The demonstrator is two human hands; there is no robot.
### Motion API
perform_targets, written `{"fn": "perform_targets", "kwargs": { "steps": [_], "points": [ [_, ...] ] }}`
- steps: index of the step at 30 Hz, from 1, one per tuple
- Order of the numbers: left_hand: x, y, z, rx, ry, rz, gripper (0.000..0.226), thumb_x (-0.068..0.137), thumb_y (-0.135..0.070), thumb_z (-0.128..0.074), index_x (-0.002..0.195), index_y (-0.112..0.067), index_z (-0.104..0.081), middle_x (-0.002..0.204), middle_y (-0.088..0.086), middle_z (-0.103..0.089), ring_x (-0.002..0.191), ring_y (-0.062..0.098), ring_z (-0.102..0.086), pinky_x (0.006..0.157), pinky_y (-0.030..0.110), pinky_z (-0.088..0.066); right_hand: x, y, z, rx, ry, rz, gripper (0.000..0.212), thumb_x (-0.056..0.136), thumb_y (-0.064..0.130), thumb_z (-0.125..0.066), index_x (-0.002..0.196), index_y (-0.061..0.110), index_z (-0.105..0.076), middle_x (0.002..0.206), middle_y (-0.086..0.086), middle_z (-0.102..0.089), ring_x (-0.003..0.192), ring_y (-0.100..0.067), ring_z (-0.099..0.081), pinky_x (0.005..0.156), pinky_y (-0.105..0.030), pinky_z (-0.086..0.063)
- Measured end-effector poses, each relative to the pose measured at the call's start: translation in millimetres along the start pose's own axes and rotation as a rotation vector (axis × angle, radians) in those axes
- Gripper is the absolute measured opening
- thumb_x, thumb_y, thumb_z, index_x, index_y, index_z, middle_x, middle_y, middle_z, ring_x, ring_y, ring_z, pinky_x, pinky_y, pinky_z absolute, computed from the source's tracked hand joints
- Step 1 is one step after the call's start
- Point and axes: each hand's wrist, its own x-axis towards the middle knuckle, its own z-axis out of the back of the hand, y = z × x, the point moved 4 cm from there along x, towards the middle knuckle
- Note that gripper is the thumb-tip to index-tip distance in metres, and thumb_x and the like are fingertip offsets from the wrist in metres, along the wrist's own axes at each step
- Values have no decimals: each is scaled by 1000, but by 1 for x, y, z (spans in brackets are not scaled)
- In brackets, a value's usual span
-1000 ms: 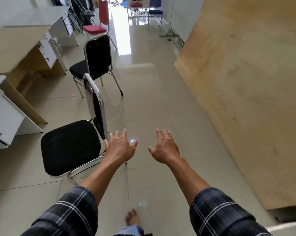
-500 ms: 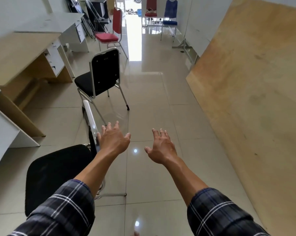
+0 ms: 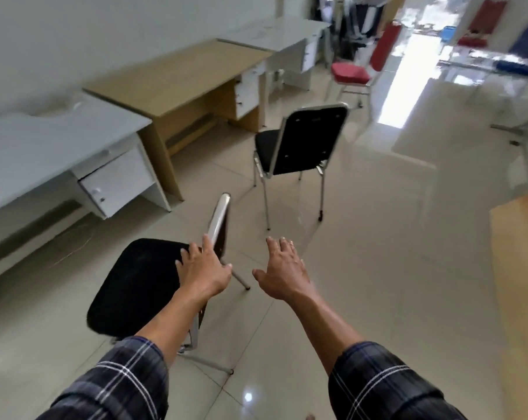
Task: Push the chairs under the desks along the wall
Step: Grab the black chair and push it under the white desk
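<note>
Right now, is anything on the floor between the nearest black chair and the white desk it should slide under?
Nothing visible blocks it. The floor between the near black chair and the white desk is bare tile; the left hand is at the backrest.

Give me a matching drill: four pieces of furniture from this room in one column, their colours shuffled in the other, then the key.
Things:
1. near chair
2. middle desk
3. far chair
4. near desk

Colours:
A. red
B. wood brown
C. black
D. white-grey

Pairs: 1-C, 2-B, 3-A, 4-D
</note>
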Motion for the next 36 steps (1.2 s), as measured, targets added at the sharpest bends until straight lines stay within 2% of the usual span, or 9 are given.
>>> {"fn": "perform_targets", "kwargs": {
  "steps": [5, 8, 12, 18, 22, 26, 28, 31, 36],
  "points": [
    [-3, -2, -13, -98, -25, 137, 92, 89, -40, -60, 154, -17, 2, 149, 16, -34, 127, 33, -46, 101, 44, -45, 48, 12, 13, -80, 93, 201, 87, 91, 39, -64, 158, 21, -12, 167, -12, -8, 154, -29, -4, 122, -54, -18],
    [7, -5, -13, -74, -76, 225, 78, 92, -42, -55, 152, -18, -12, 140, 15, -44, 115, 31, -54, 88, 41, -50, 75, 31, 5, -100, 162, 299, 85, 91, 41, -63, 157, 19, -14, 167, -15, -6, 154, -32, -3, 121, -55, -19],
    [38, -2, -13, -119, -74, 239, 45, 97, -53, -33, 127, -21, -42, 113, 7, -61, 88, 24, -59, 66, 36, -44, 110, 65, -12, -108, 179, 452, 74, 95, 47, -53, 156, 21, -18, 167, -15, 0, 154, -33, 2, 121, -58, -16],
    [58, 3, -9, -274, -168, 271, 59, 93, -63, -8, 100, -31, -58, 96, -6, -62, 87, 18, -61, 75, 41, -51, 154, 85, -25, -203, 217, 560, 63, 98, 63, -25, 149, 29, -33, 166, -8, 15, 151, -36, 18, 117, -66, -3],
    [58, 8, -16, -278, -198, 480, 64, 94, -63, -5, 73, -30, -56, 69, -11, -56, 62, 3, -50, 52, 25, -32, 175, 89, -29, -226, 241, 563, 55, 98, 63, -28, 132, 28, -53, 167, -7, 11, 149, -41, 22, 115, -69, -1],
    [57, 12, -16, -205, -280, 694, 77, 92, -67, -3, 65, -24, -61, 57, -10, -55, 52, 5, -48, 46, 23, -27, 205, 98, -30, -276, 228, 565, 55, 94, 64, -33, 117, 26, -66, 167, -11, -10, 151, -42, 8, 116, -69, -2],
    [53, 11, -18, -175, -337, 820, 77, 93, -66, -7, 58, -21, -59, 53, -8, -54, 50, 8, -50, 47, 24, -33, 223, 106, -27, -373, 220, 614, 57, 93, 62, -35, 113, 22, -71, 156, -14, -35, 148, -40, -17, 115, -68, -7],
    [43, 4, -23, -189, -369, 1015, 72, 97, -58, -17, 53, -18, -57, 51, -3, -55, 50, 13, -54, 53, 27, -49, 244, 113, -23, -422, 268, 696, 58, 92, 58, -34, 100, 16, -74, 115, -8, -66, 118, -33, -53, 111, -62, -28],
    [35, -4, -23, -228, -448, 1255, 60, 100, -46, -27, 55, -15, -53, 55, 1, -54, 54, 16, -53, 59, 31, -47, 265, 111, -20, -294, 408, 741, 52, 96, 50, -36, 71, 14, -65, 70, 0, -60, 76, -26, -60, 75, -35, -47]
  ]
}}
